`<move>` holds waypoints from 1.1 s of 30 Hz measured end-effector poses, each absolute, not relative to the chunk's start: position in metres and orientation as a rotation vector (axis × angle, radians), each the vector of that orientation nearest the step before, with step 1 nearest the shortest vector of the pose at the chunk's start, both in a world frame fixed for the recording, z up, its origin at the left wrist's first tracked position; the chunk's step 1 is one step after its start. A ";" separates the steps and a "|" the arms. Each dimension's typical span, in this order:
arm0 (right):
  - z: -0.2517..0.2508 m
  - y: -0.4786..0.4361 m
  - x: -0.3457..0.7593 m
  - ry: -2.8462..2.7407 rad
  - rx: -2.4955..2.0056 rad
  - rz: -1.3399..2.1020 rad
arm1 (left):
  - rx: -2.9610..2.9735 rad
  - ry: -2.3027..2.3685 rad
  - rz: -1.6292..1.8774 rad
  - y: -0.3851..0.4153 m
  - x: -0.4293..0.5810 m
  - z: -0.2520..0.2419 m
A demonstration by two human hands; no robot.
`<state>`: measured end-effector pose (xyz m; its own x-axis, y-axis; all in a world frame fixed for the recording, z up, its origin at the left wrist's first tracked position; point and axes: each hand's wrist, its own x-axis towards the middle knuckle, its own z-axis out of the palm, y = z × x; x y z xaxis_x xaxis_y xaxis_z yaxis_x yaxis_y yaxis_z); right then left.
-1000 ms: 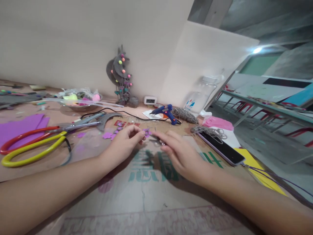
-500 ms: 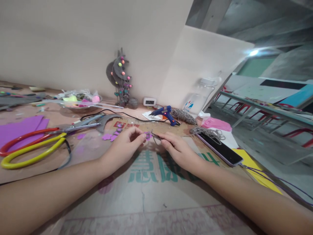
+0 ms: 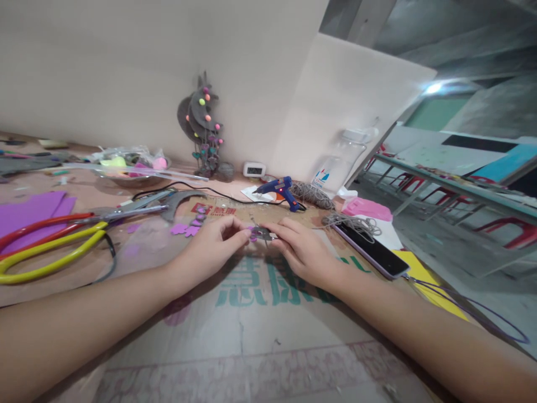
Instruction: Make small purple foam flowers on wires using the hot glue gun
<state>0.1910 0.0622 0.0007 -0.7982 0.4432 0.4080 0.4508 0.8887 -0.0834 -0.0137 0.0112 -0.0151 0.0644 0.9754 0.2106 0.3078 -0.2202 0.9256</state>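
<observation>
Your left hand (image 3: pixel 212 243) is pinching a small purple piece (image 3: pixel 254 232) in its grip, over the cardboard (image 3: pixel 184 347) on the surface (image 3: pixel 94 194); your right hand (image 3: pixel 306 252) is gripping a small metallic tool (image 3: pixel 264 233) just beside that piece.

A small purple piece (image 3: pixel 253 238) is being held at its left edge, part of its outline being hidden. Directly to its right, a small grey metallic tool (image 3: pixel 263 234), too blurred for its kind to be told, is being held roughly level, its left end appearing to touch the piece.
</observation>
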 end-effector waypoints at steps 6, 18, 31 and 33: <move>0.001 0.062 0.191 -2.592 -0.683 -0.010 | 1.613 1.317 1.184 0.011 -0.014 -0.013; 0.000 0.067 0.193 -2.585 -0.737 0.128 | 1.644 1.342 1.167 0.011 -0.013 -0.012; 0.003 0.064 0.194 -2.648 -0.626 -0.015 | 1.678 1.356 1.115 0.010 -0.012 -0.009; 0.004 0.063 0.194 -2.653 -0.618 -0.050 | 1.663 1.342 1.122 0.010 -0.012 -0.009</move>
